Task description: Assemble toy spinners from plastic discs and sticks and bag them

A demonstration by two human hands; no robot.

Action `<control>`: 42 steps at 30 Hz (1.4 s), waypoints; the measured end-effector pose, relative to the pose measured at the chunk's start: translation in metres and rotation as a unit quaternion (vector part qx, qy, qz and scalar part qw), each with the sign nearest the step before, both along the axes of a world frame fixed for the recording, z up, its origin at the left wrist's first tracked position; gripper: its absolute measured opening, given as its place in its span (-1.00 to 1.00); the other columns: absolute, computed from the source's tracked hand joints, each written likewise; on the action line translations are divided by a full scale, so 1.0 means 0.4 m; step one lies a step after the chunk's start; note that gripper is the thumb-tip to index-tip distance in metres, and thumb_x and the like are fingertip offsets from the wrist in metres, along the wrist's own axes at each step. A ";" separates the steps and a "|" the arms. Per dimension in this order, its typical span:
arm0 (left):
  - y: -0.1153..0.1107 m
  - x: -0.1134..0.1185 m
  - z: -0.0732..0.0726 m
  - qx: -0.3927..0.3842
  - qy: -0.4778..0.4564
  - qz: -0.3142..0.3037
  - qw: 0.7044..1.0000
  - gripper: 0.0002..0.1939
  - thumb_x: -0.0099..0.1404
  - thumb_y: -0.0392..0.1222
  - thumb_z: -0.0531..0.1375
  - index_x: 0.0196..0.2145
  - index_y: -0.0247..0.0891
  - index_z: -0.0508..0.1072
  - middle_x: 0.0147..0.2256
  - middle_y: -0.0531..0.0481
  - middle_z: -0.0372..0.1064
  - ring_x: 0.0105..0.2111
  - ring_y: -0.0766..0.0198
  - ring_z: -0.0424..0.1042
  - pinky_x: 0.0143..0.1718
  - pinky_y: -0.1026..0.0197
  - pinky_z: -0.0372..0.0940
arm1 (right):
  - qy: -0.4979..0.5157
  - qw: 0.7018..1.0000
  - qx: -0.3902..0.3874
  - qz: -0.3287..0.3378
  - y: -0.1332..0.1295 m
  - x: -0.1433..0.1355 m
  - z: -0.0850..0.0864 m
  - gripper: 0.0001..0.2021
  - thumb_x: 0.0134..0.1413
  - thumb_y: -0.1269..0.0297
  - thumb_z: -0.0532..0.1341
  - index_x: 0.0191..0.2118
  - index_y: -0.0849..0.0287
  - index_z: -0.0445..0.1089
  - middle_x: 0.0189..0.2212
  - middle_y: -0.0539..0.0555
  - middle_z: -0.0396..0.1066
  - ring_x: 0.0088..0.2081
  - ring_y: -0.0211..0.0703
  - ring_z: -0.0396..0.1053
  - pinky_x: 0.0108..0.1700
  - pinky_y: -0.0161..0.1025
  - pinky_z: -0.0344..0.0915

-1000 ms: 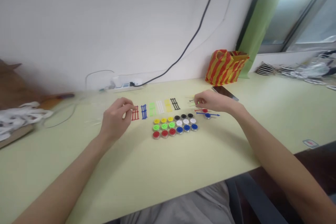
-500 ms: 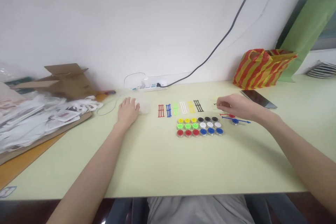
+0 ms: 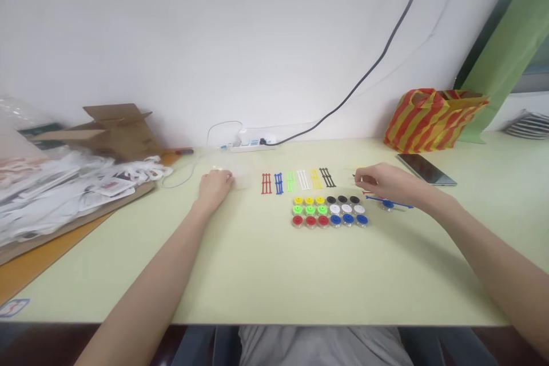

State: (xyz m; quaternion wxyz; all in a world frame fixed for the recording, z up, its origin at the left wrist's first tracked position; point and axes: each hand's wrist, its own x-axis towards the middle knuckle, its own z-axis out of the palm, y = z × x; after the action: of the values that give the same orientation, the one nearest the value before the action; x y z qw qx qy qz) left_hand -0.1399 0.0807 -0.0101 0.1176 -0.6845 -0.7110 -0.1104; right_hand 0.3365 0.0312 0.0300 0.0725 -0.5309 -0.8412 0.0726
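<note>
My left hand rests at a clear plastic piece on the table, its fingers bent over the edge. My right hand is pinched above the arrow-shaped pieces at the right; what its fingertips hold is too small to make out. Below that hand lie a blue arrow and a blue-topped round piece. Between my hands are small bars in red, blue, green, white, yellow and black. Nearer me stand rows of round pieces, red, blue, green, white, yellow and black.
A phone and a striped bag are at the back right. A power strip with a black cable sits by the wall. On the left are white bags and a cardboard box.
The camera view has shifted slightly. My left hand's fingers have curled from a spread position. My right hand stays over the arrow pieces, its fingertips still together.
</note>
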 end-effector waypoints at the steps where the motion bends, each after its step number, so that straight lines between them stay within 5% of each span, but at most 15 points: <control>1: -0.002 0.004 0.002 0.015 0.000 -0.008 1.000 -0.63 0.42 -0.18 0.03 -0.10 -0.28 0.63 -0.09 -0.31 0.59 0.05 -0.18 0.47 0.07 -0.13 0.27 | 0.001 1.000 0.003 0.002 0.000 0.000 0.000 -0.88 0.22 0.27 0.10 -0.30 0.06 0.36 -0.50 -0.02 0.42 -0.48 -0.17 0.30 -0.44 -0.27 0.06; 6: -0.014 0.058 0.028 0.146 -0.020 -0.063 0.987 -0.63 0.46 -0.25 -0.02 -0.15 -0.27 0.62 -0.02 -0.30 0.56 0.17 -0.17 0.35 0.11 -0.18 0.20 | 0.011 1.000 0.021 -0.003 -0.010 -0.012 0.005 -0.87 0.24 0.28 0.09 -0.30 0.07 0.37 -0.46 -0.02 0.46 -0.47 -0.18 0.34 -0.42 -0.27 0.11; 13: -0.058 0.190 0.046 0.291 -0.080 -0.150 0.942 -0.78 0.46 -0.14 0.10 -0.31 -0.22 0.48 -0.19 -0.14 0.51 -0.09 0.05 0.45 -0.01 0.00 0.30 | 0.061 0.994 0.091 0.011 -0.026 -0.045 -0.001 -0.80 0.29 0.31 0.05 -0.15 0.08 0.43 -0.25 0.05 0.54 -0.36 -0.13 0.44 -0.30 -0.21 0.22; 17: -0.118 0.261 0.059 0.334 -0.279 -0.233 0.869 -0.87 0.40 -0.15 0.21 -0.31 -0.19 0.39 -0.39 0.03 0.46 -0.33 0.21 0.49 -0.22 0.15 0.36 | 0.101 0.983 0.149 0.031 -0.018 -0.057 -0.017 -0.74 0.34 0.29 0.04 -0.04 0.09 0.44 -0.12 0.14 0.53 -0.19 -0.02 0.48 -0.17 -0.12 0.32; 22: -0.189 0.319 0.107 0.255 -0.560 -0.245 0.749 -0.81 0.42 -0.04 0.22 -0.15 -0.17 0.34 -0.35 -0.01 0.56 -0.44 0.19 0.58 -0.51 0.23 0.38 | 0.246 0.954 0.174 0.015 -0.034 -0.100 -0.036 -0.61 0.38 0.15 0.09 0.25 0.02 0.28 -0.04 0.16 0.51 0.01 0.08 0.43 0.07 0.05 0.33; 27: -0.205 0.347 0.106 0.145 -0.698 -0.228 0.664 -0.72 0.33 -0.04 0.32 -0.18 -0.18 0.32 -0.30 -0.08 0.62 -0.36 0.08 0.65 -0.39 0.13 0.52 | 0.410 0.912 0.006 0.019 -0.093 -0.172 -0.029 -0.33 0.36 -0.07 0.14 0.45 -0.09 -0.07 0.10 0.14 0.50 0.02 0.05 0.44 0.06 0.06 0.35; 31: -0.222 0.372 0.083 0.086 -0.692 -0.236 0.677 -0.68 0.32 -0.03 0.35 -0.23 -0.17 0.27 -0.30 -0.06 0.63 -0.28 0.03 0.67 -0.27 0.03 0.57 | 0.528 0.842 -0.101 0.039 -0.121 -0.219 -0.013 -0.16 0.25 -0.09 0.25 0.46 0.02 -0.16 0.02 0.18 0.54 -0.01 0.02 0.49 -0.01 -0.02 0.40; 35: -0.246 0.395 0.075 -0.016 -0.698 -0.283 0.658 -0.63 0.35 -0.03 0.34 -0.34 -0.17 0.20 -0.24 -0.07 0.62 -0.09 -0.03 0.63 -0.12 -0.05 0.57 | 0.541 0.831 -0.122 -0.033 -0.115 -0.242 -0.024 -0.09 0.09 -0.01 0.36 0.42 0.03 -0.12 -0.14 0.09 0.52 -0.26 -0.05 0.55 -0.25 -0.15 0.43; 39: -0.246 0.399 0.063 -0.092 -0.704 -0.319 0.628 -0.62 0.36 -0.01 0.32 -0.38 -0.17 0.19 -0.14 -0.17 0.61 0.05 -0.10 0.56 -0.01 -0.17 0.53 | 0.552 0.822 -0.127 -0.065 -0.094 -0.241 -0.053 -0.25 0.04 0.20 0.28 0.33 -0.02 -0.01 -0.23 -0.02 0.47 -0.40 -0.15 0.52 -0.43 -0.25 0.36; 42: -0.226 0.384 0.046 -0.075 -0.687 -0.304 0.656 -0.66 0.37 0.01 0.30 -0.32 -0.16 0.21 -0.13 -0.19 0.61 0.01 -0.11 0.59 -0.06 -0.18 0.55 | 0.597 0.789 -0.141 -0.028 -0.085 -0.231 -0.060 -0.40 -0.02 0.34 0.17 0.20 0.03 0.10 -0.37 -0.09 0.46 -0.46 -0.19 0.48 -0.46 -0.28 0.33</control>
State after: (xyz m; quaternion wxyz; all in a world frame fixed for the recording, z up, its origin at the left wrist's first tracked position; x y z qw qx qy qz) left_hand 0.0135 -0.0096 0.0083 -0.4964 -0.5980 -0.3472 -0.5248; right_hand 0.2440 -0.0030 0.0058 0.4865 -0.4098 -0.5953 0.4910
